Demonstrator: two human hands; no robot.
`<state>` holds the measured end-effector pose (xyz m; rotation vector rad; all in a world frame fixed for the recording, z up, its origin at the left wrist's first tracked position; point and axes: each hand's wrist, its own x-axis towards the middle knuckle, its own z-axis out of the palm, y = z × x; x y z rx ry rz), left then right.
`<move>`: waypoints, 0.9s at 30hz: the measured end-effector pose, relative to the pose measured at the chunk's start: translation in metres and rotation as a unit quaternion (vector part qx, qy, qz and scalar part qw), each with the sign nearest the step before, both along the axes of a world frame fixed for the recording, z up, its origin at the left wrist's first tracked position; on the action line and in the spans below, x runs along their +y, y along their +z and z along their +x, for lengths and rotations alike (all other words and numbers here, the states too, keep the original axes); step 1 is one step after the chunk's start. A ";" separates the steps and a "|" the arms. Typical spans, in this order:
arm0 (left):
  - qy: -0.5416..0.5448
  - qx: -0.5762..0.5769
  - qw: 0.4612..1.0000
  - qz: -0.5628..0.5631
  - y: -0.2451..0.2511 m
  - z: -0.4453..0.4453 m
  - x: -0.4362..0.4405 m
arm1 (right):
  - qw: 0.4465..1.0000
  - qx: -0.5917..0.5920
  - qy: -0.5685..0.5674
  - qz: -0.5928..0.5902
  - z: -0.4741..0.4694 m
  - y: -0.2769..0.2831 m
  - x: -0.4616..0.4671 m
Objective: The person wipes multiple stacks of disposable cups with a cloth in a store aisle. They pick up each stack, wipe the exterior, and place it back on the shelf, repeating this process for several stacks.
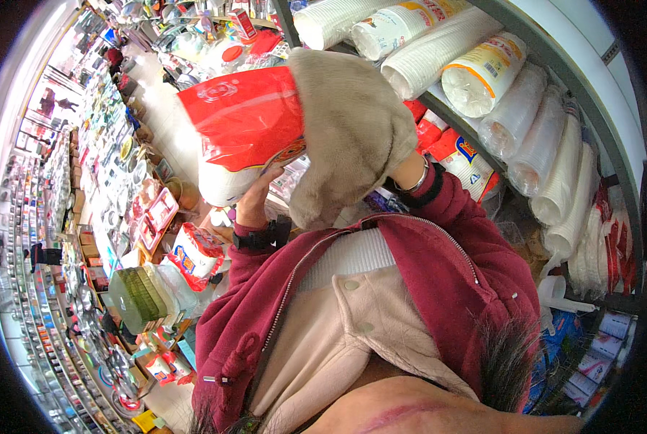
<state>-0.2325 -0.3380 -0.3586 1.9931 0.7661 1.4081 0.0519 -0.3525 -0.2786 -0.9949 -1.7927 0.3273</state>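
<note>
A red and white plastic pack of stacked white bowls or cups (pixel 247 125) is held up before me, tilted. My left hand (pixel 258 195), with a black watch at its wrist, grips the pack from below, fingers partly behind it. A grey-brown plush cloth or mitt (pixel 350 125) covers most of my right hand (pixel 408 172) and lies against the pack's right end. Only the wrist, with a metal bracelet, and part of that hand show; its fingers are hidden.
Sleeves of white cups (pixel 432 51) fill the rack at the upper right, with red packs (pixel 461 157) below. At the left stand a lidded clear container with green contents (pixel 144 298), another red and white pack (pixel 196 257) and crowded shop shelves. A tiled aisle (pixel 163 108) runs beyond.
</note>
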 end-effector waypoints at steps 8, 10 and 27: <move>0.077 0.042 0.996 0.016 0.008 0.003 0.007 | 0.998 -0.014 -0.064 -0.016 0.027 -0.023 -0.004; 0.050 -0.033 0.995 -0.076 0.005 0.010 0.008 | 0.998 -0.019 -0.062 -0.017 0.023 -0.023 -0.007; -0.276 -0.502 0.776 -0.264 -0.002 0.018 0.040 | 0.998 -0.053 -0.012 -0.014 0.004 -0.020 -0.013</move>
